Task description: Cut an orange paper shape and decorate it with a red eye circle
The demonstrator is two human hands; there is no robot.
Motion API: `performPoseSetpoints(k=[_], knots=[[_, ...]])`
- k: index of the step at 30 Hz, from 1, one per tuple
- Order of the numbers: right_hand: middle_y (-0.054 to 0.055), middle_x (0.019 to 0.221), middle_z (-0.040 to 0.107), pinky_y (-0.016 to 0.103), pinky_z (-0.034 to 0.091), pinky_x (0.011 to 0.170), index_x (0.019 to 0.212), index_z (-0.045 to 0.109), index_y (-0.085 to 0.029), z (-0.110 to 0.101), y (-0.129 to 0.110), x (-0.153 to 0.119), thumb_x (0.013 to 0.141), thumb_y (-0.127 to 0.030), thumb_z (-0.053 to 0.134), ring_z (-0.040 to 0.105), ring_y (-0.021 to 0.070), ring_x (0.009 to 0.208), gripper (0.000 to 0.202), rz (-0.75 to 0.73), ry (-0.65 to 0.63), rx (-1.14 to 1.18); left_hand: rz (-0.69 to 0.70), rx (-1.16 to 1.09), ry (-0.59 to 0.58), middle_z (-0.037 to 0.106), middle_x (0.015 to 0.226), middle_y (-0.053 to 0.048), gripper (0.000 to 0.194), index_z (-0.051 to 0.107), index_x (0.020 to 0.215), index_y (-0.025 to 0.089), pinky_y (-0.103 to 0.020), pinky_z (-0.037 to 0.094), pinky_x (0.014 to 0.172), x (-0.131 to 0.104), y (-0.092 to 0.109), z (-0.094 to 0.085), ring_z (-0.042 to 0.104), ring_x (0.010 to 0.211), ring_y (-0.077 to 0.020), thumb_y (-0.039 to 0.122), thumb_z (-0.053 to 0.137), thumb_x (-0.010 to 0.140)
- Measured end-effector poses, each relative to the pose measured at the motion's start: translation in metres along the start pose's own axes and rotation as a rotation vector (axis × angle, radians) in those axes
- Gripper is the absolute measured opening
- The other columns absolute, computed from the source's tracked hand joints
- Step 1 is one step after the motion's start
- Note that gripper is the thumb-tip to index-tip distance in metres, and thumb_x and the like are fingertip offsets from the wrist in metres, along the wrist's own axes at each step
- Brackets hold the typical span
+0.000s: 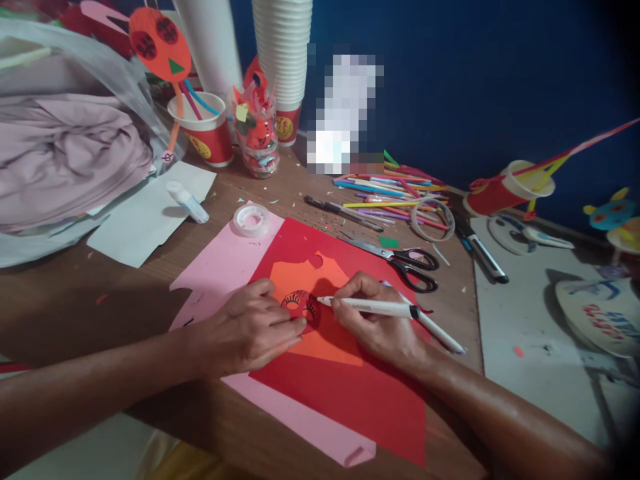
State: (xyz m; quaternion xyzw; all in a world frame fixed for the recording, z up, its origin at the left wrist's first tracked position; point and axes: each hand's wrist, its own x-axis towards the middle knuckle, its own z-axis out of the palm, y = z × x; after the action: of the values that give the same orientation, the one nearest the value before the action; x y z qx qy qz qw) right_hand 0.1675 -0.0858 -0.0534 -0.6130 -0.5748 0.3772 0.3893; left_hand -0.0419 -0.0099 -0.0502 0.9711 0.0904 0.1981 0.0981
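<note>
My left hand (255, 323) rests on a small red paper circle (314, 327), its bent fingertips pressing the lower left edge down. Black eyes with lashes are drawn on the circle. In my right hand (383, 327) is a white marker (375, 307), pinched between thumb and fingers, its pale tip at the circle's upper right edge. Beneath the circle lies an orange paper (335, 347) with cut edges, on a red sheet (360, 400). A pink sheet (220, 267) sticks out underneath. Black-handled scissors (400, 260) lie just beyond my right hand.
Tape (251, 220), a glue stick (187, 201), a black pen (345, 212) and colourful sticks (385, 193) lie around the sheets. Behind stand a cup (205, 137) with an orange paper face (160, 47) and stacked cups (283, 60). A tilted cup (510, 187) is at right.
</note>
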Motion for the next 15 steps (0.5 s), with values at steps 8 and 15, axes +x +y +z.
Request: performPoseSetpoints(k=[8,15], knots=[[-0.004,0.057,0.057,0.019,0.033,0.042,0.07,0.053,-0.02,0.0018,-0.0037,0.0021,0.08,-0.021,0.059,0.048,0.008,0.047,0.011,-0.014,0.017,-0.043,0.033,-0.054,-0.018,0.065,0.063,0.002,0.017,0.063,0.093,0.019,-0.029,0.037,0.068,0.0007,-0.0008,0.0001,0.058,0.056,-0.0109,0.014,0.047,0.09],[-0.004,0.057,0.058,0.02,0.032,0.041,0.071,0.053,-0.019,0.0023,-0.0029,0.0028,0.08,-0.022,0.058,0.048,0.0083,0.046,0.01,-0.017,0.016,-0.058,0.024,-0.052,-0.029,0.065,0.064,0.003,0.016,0.062,0.094,0.02,-0.028,0.038,0.068,-0.001,-0.0009,0.0008,0.058,0.058,-0.0106,0.014,0.048,0.09]])
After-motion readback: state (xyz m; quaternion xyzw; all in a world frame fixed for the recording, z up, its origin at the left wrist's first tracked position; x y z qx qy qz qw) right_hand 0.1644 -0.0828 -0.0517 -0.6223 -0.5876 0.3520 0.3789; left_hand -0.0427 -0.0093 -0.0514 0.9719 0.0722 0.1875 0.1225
